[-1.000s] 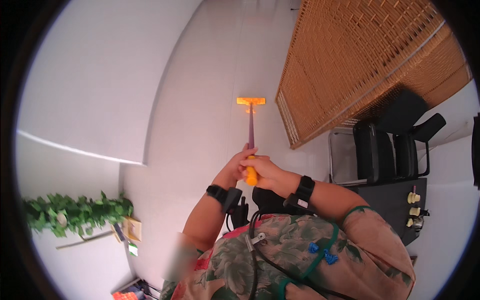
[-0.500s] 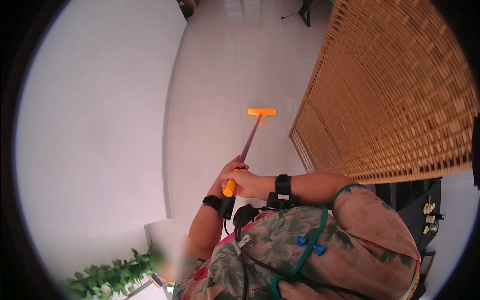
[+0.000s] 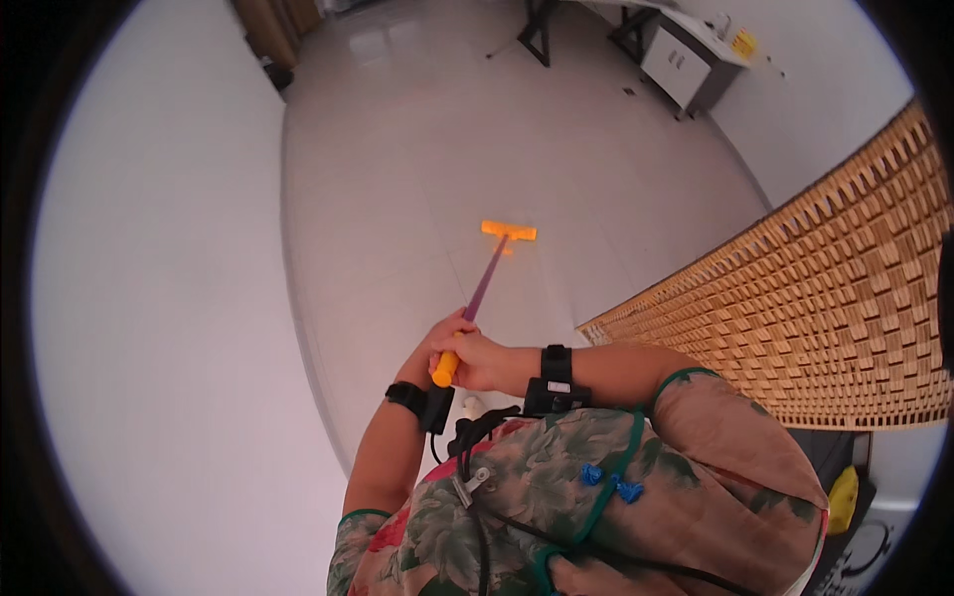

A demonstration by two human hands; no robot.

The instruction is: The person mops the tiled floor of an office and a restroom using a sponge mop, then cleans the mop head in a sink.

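Note:
A mop (image 3: 485, 283) with a purple pole, an orange grip and a narrow orange head (image 3: 509, 231) slants away from me, the head on the pale tiled floor. My right hand (image 3: 477, 361) is closed around the orange grip near the pole's end. Just beyond it, my left hand (image 3: 450, 327) wraps the pole, partly hidden by the right. Black straps with small boxes circle both wrists.
A white wall (image 3: 169, 278) runs along my left. On the right stands a woven wicker screen (image 3: 825, 308). Farther off are a white-doored cabinet (image 3: 678, 65) and dark table legs (image 3: 537, 35). Brown curtains (image 3: 273, 30) hang at the far left.
My view has turned to the right and forward, bringing the cabinet into sight and the plant out of it. Both hands still grip the mop, its head still on the floor.

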